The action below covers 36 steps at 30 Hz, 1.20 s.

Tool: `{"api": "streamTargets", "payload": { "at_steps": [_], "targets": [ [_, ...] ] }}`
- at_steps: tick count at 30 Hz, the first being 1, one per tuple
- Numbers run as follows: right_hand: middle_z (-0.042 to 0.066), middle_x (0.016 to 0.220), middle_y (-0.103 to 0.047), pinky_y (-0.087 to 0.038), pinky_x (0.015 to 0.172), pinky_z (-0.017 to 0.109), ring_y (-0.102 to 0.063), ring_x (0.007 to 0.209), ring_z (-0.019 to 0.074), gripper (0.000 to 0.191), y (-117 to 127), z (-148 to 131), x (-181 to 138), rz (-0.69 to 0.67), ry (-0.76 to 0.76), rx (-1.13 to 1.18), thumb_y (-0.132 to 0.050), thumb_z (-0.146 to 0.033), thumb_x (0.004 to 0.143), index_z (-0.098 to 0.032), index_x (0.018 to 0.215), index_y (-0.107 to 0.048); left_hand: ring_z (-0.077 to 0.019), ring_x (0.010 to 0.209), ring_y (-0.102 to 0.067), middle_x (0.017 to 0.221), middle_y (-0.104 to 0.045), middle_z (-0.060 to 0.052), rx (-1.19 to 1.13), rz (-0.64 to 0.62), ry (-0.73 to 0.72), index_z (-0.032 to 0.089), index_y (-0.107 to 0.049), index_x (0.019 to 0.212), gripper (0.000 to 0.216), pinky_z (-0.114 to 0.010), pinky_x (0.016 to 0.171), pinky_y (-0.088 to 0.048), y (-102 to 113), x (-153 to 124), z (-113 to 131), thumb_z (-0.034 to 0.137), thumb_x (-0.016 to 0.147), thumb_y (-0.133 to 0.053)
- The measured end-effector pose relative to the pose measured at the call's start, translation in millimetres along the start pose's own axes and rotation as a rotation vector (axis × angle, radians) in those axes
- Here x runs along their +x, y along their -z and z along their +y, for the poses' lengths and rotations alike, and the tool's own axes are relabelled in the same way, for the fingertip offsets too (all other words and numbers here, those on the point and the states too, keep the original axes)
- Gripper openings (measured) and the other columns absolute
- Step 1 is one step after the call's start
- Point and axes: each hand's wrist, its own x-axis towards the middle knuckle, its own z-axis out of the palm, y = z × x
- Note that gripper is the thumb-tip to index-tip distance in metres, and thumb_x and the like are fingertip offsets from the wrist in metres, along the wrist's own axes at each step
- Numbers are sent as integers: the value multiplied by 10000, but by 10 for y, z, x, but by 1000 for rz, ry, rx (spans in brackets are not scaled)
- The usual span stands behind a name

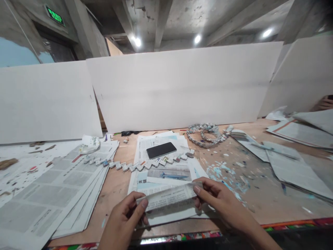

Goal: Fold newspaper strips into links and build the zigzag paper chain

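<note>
Between my two hands I hold a folded strip of newspaper point(170, 197), stretched level above the papers near the table's front edge. My left hand point(130, 215) pinches its left end between thumb and fingers. At the right end, my right hand point(213, 198) grips it the same way, thumb on top. Just beyond the strip lies a zigzag chain of folded paper links point(140, 166). A black phone point(161, 150) rests on the newspaper sheets point(142, 178) behind that chain.
A coiled paper chain point(191, 137) sits at the back. Stacked newspapers point(75, 194) cover the left; folded sheets point(293, 170) lie at right. Blue paint flecks mark the wooden table point(260, 205). White panels point(177, 90) stand behind. Another person's hand point(326, 103) shows at far right.
</note>
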Motion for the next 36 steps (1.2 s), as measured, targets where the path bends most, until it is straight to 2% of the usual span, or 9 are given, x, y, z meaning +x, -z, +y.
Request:
{"api": "streamTargets", "payload": {
  "at_steps": [5, 10, 13, 16, 22, 26, 32, 34, 36],
  "targets": [
    [3, 651, -687, -548, 620, 275, -641, 613, 151, 355, 7, 67, -35, 52, -5, -4, -697, -506, 911, -154, 952, -701, -140, 520, -609, 573, -663, 23, -136, -81, 80, 206, -651, 975, 505, -176, 461, -401, -8, -16, -46, 658, 769, -743],
    [10, 648, -723, -575, 603, 287, -683, 587, 163, 333, 3, 101, -81, 4, -11, 38, -712, -485, 905, -160, 977, -704, -164, 586, -664, 609, -681, 10, -125, -2, 89, 205, -673, 911, 482, -181, 487, -448, -15, -44, -57, 643, 738, -776],
    [15, 635, -742, -572, 573, 283, -702, 553, 171, 332, -12, 89, -124, 55, -12, 36, -740, -483, 878, -166, 976, -718, -167, 587, -660, 593, -683, 8, -87, 40, 75, 206, -690, 918, 487, -183, 488, -456, -2, -58, -48, 650, 734, -773],
    [12, 619, -742, -577, 566, 289, -701, 537, 172, 328, -17, 79, -143, 95, -30, 58, -766, -477, 852, -168, 955, -732, -168, 566, -659, 591, -693, 6, -122, 15, 110, 202, -696, 893, 493, -194, 489, -467, 10, -64, -28, 652, 715, -786],
    [21, 640, -754, -597, 585, 316, -712, 559, 180, 343, 67, 146, -116, 39, -67, 150, -787, -463, 840, -162, 995, -734, -188, 613, -703, 634, -744, -21, -147, -25, 100, 191, -746, 921, 494, -214, 527, -504, 48, -69, -15, 644, 731, -788],
    [42, 679, -780, -600, 627, 308, -727, 599, 171, 357, 85, 137, -145, 76, -116, 276, -827, -443, 806, -165, 1018, -755, -204, 678, -733, 691, -790, -43, -157, -19, 111, 212, -824, 1020, 562, -231, 598, -559, 91, -70, -54, 663, 685, -816],
    [50, 673, -790, -601, 615, 288, -724, 596, 162, 315, 63, 67, -185, 88, -110, 318, -854, -457, 768, -173, 885, -782, -229, 686, -756, 712, -813, -54, -239, -71, 199, 228, -851, 987, 554, -302, 724, -617, 179, -80, -51, 642, 621, -872],
    [50, 680, -793, -605, 612, 285, -733, 614, 172, 317, 76, 55, -191, 110, -71, 270, -837, -476, 783, -179, 881, -787, -272, 826, -778, 901, -837, -76, -210, -113, 206, 256, -817, 1105, 595, -348, 797, -619, 242, -76, 18, 660, 668, -836],
    [53, 700, -802, -612, 626, 291, -751, 645, 187, 314, 86, 35, -198, 105, -26, 205, -806, -491, 811, -189, 897, -795, -319, 1106, -724, 1249, -761, -85, -199, -179, 169, 316, -715, 1292, 660, -415, 934, -581, 293, -40, 141, 694, 751, -750]
  ]
}}
